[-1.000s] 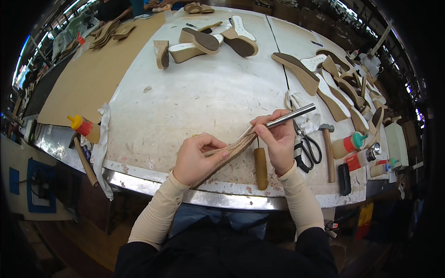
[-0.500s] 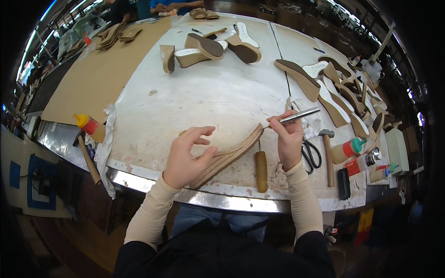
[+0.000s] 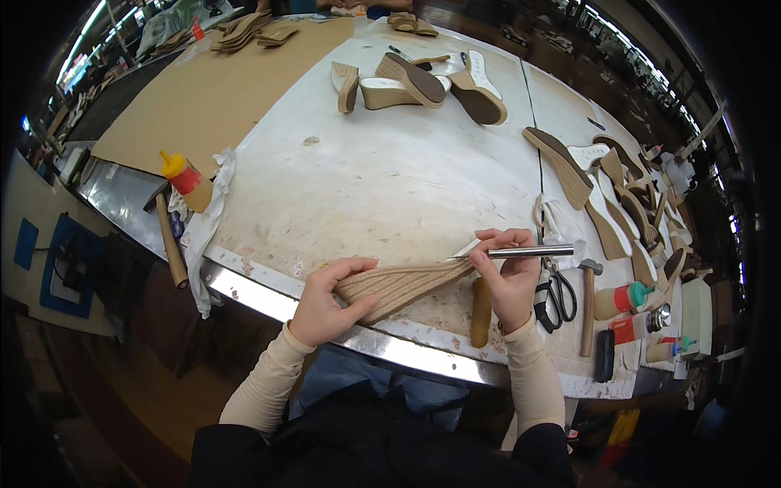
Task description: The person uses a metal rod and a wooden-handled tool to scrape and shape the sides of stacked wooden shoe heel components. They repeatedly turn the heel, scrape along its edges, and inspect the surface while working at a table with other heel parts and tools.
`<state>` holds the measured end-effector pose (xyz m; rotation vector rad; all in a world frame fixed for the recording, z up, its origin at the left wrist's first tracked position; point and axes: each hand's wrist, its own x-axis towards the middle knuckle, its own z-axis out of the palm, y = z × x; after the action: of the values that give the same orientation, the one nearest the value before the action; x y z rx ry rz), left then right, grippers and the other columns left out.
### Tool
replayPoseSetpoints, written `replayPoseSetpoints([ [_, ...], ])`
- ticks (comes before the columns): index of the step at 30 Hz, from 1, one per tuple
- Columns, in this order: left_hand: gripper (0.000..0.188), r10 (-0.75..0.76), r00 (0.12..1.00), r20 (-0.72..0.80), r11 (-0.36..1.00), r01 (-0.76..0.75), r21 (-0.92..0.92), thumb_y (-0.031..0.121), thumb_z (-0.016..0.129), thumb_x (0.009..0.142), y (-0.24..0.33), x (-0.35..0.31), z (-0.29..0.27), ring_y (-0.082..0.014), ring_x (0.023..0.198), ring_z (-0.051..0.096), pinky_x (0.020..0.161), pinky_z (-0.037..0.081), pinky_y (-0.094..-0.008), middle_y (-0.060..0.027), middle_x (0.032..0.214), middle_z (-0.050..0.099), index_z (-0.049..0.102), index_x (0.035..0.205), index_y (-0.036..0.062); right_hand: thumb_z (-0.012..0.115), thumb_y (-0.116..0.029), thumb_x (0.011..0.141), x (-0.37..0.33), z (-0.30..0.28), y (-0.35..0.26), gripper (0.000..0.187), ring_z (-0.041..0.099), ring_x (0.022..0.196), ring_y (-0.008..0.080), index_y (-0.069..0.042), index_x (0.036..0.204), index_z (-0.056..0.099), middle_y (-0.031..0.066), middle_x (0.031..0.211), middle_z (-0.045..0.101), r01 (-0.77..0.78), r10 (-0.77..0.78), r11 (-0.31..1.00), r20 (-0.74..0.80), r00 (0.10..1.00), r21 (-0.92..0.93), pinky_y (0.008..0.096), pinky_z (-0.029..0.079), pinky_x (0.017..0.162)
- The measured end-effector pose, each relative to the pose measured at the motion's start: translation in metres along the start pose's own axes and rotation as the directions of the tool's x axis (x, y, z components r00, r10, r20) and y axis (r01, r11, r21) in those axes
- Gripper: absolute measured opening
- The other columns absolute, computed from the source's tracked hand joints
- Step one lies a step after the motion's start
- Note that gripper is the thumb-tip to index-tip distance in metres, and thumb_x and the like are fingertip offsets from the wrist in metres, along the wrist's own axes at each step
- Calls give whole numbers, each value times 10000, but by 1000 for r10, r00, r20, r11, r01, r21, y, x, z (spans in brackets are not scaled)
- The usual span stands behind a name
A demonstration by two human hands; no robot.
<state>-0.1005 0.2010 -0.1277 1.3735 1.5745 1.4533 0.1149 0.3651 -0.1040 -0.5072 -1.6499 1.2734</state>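
My left hand (image 3: pixel 327 302) grips the thick end of a wedge shoe sole (image 3: pixel 403 291) with a woven, rope-like tan side, fingers over the top and thumb on the near side. The sole lies slantwise at the table's front edge, its thin end toward my right hand (image 3: pixel 508 285). That hand is closed round a slim silver pen-shaped tool (image 3: pixel 533 252), whose thin tip points left over the sole's thin end. My right fingers are also close to that end; whether they touch it I cannot tell. Just below lies a wooden tool handle (image 3: pixel 480 317).
Black-handled scissors (image 3: pixel 556 302), a hammer (image 3: pixel 587 313) and a green-capped bottle (image 3: pixel 622 301) lie to the right. Several wedge soles (image 3: pixel 606 215) pile up beyond them, others (image 3: pixel 407 81) lie at the back. At left are a yellow-capped bottle (image 3: pixel 185 180) and another hammer (image 3: pixel 171 240).
My left hand has gone from open above the sole to gripping its thick end. The sole has turned to show more of its woven side, and the silver tool lies more level.
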Motion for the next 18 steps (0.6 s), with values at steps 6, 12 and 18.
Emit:
replayPoseSetpoints([
  [6, 293, 90, 994, -65, 991, -82, 109, 64, 730, 733, 9, 10, 8, -251, 901, 667, 822, 508, -317, -155, 960, 687, 688, 1010, -24, 720, 34, 817, -8, 25, -12, 359, 619, 940, 148, -24, 1058, 460, 88, 861, 663, 72, -72, 995, -3, 997, -66, 278, 479, 840],
  [12, 195, 47, 997, -66, 990, -38, 134, 37, 701, 741, 16, 23, 16, -218, 834, 651, 775, 493, -303, -129, 882, 677, 699, 928, -17, 696, 23, 847, -4, 51, -16, 284, 627, 914, 126, -21, 1007, 465, 95, 926, 649, -95, 121, 989, 241, 963, -114, 226, 497, 753],
  [18, 164, 44, 997, -63, 997, -40, 61, 16, 663, 754, 8, 24, 16, -203, 807, 648, 749, 491, -298, -113, 867, 671, 694, 912, -18, 660, 50, 868, -7, 53, -7, 315, 637, 900, 112, -41, 1014, 396, 116, 939, 646, -40, 96, 981, 290, 952, -192, 219, 507, 750],
])
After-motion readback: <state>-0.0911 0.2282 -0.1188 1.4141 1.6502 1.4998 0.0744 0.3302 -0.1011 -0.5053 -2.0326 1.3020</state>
